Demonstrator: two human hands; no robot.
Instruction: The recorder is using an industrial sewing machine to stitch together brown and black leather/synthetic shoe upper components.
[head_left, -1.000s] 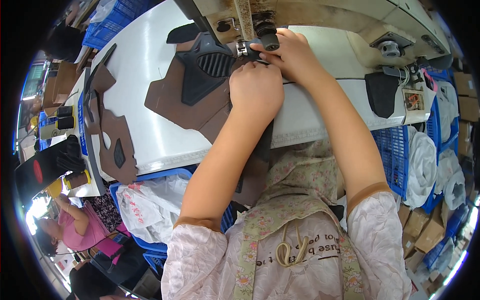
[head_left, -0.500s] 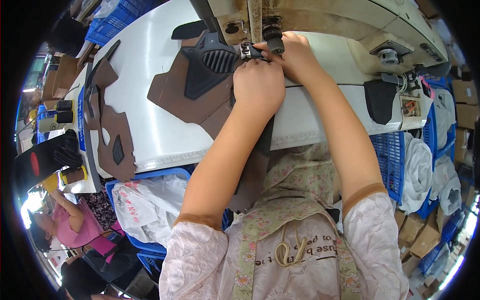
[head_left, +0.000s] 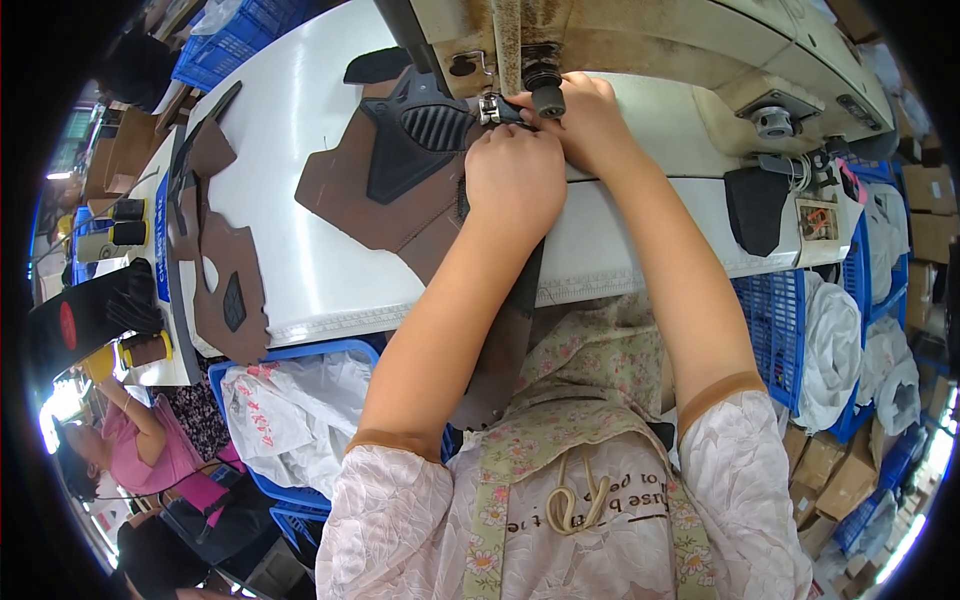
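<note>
A brown leather piece [head_left: 345, 208] with a black ribbed moulded patch [head_left: 436, 126] lies under the sewing machine's presser foot [head_left: 491, 109]. My left hand [head_left: 515, 172] has its fingers curled down on the edge of the piece, just in front of the foot. Right beside the foot, my right hand [head_left: 592, 118] holds the dark edge of the work with bent fingers; its fingertips are partly hidden behind a machine knob [head_left: 547, 98]. A dark strip of the work hangs over the table edge beneath my left forearm.
More brown cut pieces [head_left: 226, 270] lie at the left of the white table [head_left: 300, 300]. A black scrap [head_left: 755, 210] rests at the right. Blue baskets with white bags [head_left: 290, 405] stand below. Thread spools [head_left: 130, 233] and a co-worker in pink [head_left: 150, 455] are at the far left.
Both hands stay at the presser foot with the leather piece. The whole view has shifted very slightly; little else differs.
</note>
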